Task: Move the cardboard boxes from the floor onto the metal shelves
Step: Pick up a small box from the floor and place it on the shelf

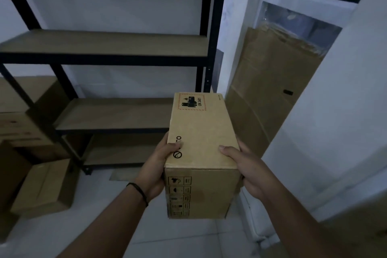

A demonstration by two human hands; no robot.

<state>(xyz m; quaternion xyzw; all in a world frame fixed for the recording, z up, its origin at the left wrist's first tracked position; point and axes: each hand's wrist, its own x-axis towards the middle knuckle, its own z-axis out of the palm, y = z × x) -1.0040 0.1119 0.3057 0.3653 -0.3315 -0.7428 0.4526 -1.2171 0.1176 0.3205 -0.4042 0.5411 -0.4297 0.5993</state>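
Forearms reach in from the bottom edge; left hand [155,172] and right hand [247,169] clamp the box [203,153] from opposite sides, thumbs over the top, likely for a level carry. Box is in the air, off the floor, in front of the shelves [117,115], not yet on a board. More boxes [44,186] sit lower left.
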